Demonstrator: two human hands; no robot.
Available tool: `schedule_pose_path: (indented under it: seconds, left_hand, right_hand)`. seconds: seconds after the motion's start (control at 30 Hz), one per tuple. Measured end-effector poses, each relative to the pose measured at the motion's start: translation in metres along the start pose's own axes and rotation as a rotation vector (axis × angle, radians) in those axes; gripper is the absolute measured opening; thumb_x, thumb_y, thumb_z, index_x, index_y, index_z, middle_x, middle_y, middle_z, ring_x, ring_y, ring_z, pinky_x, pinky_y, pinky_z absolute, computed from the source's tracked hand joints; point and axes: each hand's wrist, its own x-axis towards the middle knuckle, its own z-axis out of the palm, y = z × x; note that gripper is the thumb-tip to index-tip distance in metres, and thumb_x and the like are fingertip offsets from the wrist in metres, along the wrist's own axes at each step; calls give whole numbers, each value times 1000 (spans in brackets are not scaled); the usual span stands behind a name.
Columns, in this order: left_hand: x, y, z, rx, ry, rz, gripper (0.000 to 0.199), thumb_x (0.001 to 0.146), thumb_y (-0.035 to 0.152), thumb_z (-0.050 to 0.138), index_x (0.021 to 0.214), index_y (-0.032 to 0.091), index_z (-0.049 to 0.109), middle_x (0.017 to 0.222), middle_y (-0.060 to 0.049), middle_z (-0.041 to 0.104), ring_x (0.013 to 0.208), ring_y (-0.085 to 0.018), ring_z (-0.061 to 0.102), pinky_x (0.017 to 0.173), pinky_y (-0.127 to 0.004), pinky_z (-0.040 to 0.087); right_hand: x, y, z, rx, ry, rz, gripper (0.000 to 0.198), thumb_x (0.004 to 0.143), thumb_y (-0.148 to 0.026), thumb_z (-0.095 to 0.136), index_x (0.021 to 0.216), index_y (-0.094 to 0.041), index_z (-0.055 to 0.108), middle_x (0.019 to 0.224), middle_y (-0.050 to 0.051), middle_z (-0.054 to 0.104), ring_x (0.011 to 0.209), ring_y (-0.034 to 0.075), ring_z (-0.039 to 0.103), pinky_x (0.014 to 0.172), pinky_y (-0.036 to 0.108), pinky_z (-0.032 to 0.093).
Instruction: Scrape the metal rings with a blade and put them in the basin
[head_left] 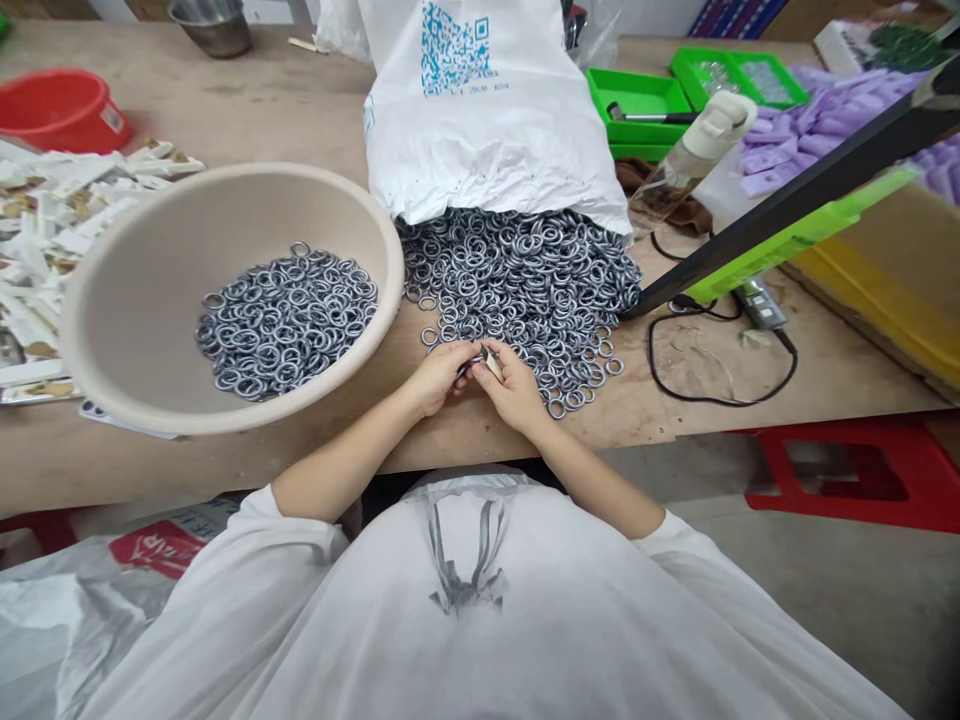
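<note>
Both hands meet at the near edge of a heap of grey metallic rings (525, 290), which spills from a white sack (487, 150). My left hand (439, 380) is closed, its fingertips pinched on what looks like a dark grey ring, mostly hidden. My right hand (517, 392) is closed around a small tool with a cream handle (493, 366) and a short dark tip, perhaps a small knife. The tip points toward the left fingertips. To the left, a large beige basin (135, 290) holds many similar rings (289, 325).
White strips (45, 240) are piled left of the basin, near a red bowl (60, 110). A dark bar (795, 190) slants in from the right, over a black cable (652, 365). Green trays (637, 95), a clear bottle (690, 160) and purple pieces (810, 130) stand at back right.
</note>
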Motion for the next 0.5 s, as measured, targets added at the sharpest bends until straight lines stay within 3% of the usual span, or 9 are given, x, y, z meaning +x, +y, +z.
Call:
schedule_pose_path:
  seconds: [0.5]
  left_hand:
    - [0,0,0,-4,-7,-5,20,87,27,55,75,14,47,59,2,41,44,-6,35,39,-17,23]
  right_hand:
    - [1,-1,-1,5,-7,4,40,96,-47,56,126,-20,55,94,3,69,84,25,64,78,39,48]
